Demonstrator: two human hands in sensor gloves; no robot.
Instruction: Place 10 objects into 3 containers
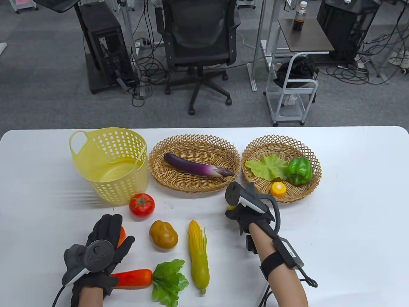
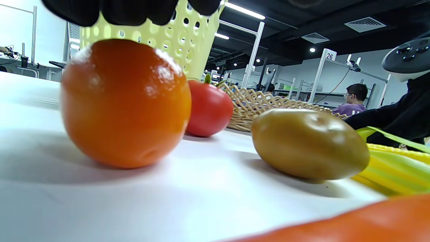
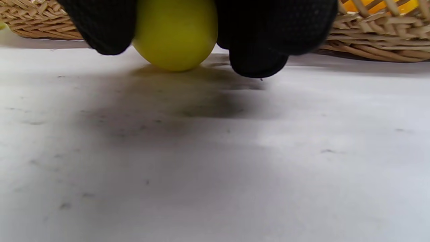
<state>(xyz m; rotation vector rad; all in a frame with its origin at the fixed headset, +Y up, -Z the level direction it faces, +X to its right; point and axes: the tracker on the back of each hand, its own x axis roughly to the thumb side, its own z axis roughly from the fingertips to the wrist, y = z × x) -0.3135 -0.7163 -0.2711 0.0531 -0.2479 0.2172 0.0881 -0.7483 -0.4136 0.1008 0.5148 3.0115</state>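
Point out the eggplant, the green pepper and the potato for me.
eggplant point(image 1: 196, 165): table view, middle of its purple body.
green pepper point(image 1: 299, 170): table view, centre of its top.
potato point(image 1: 163, 235): table view, centre of its skin.

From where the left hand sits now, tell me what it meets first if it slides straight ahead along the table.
The left hand points up-table with its fingers over the orange fruit, so it meets that first. Beyond it stands the yellow plastic basket, though depth is uncertain.

Beyond the worktop point(image 1: 351, 192), an office chair point(image 1: 198, 35) stands at 12 o'clock, a wheeled cart point(image 1: 292, 92) at 1 o'clock.
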